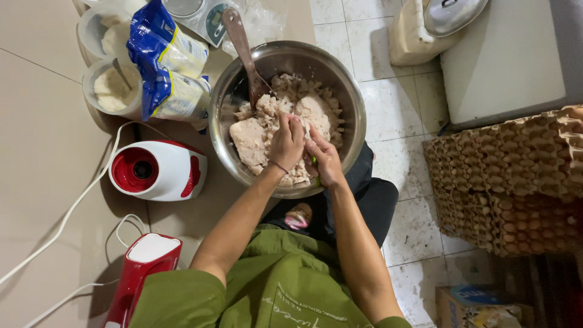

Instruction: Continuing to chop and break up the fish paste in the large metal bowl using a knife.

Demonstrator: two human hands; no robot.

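Note:
A large steel bowl (pixel 349 103) sits on the floor before me, filled with pale chunks of raw meat (pixel 249 140). My left hand (pixel 286 143) is closed on a piece of meat over the bowl. My right hand (pixel 323 159) is beside it, gripping something with a green handle, perhaps a knife, mostly hidden by the fingers. A brown wooden spoon (pixel 243 51) leans in the bowl's far side.
Left of the bowl stand a red-and-white appliance base (pixel 159 170) with white cords, another red appliance part (pixel 143 267), two blue-and-yellow bags (pixel 170 67) and tubs of white powder (pixel 109 88). Stacked egg trays (pixel 510 182) are on the right, a pot lid (pixel 452 13) beyond.

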